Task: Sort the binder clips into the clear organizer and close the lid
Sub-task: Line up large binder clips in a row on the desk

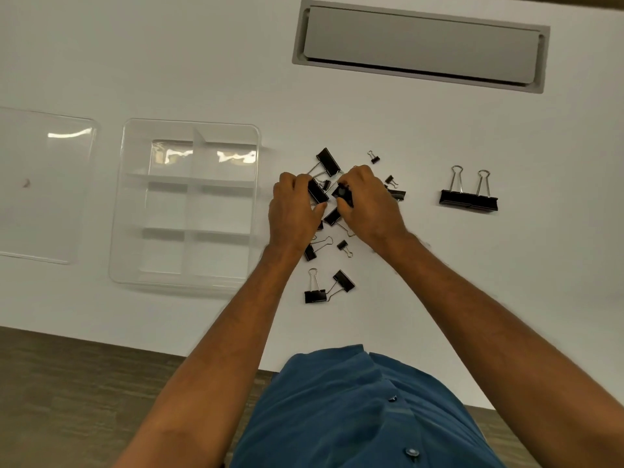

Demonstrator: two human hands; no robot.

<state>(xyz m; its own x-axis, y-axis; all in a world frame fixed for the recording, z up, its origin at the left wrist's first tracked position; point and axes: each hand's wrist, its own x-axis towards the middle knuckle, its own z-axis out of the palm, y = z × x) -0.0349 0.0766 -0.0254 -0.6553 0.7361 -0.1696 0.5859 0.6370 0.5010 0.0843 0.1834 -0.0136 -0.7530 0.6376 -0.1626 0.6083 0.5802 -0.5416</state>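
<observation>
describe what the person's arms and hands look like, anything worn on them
Both forearms are bare up to the bottom edge of the picture: no sleeves, watch or bracelet show. The left hand and right hand wear no gloves, and no rings can be seen. The person wears a blue buttoned shirt.

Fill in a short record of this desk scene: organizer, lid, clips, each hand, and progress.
organizer: clear organizer, open, compartments hold no clips
lid: clear lid lies flat on the white table, to the left of the organizer
clips: loose pile of binder clips; two large clips set apart on the right
left hand: left hand grips a black clip
right hand: right hand grips a black clip
progress: no clip sorted yet, lid off
</observation>
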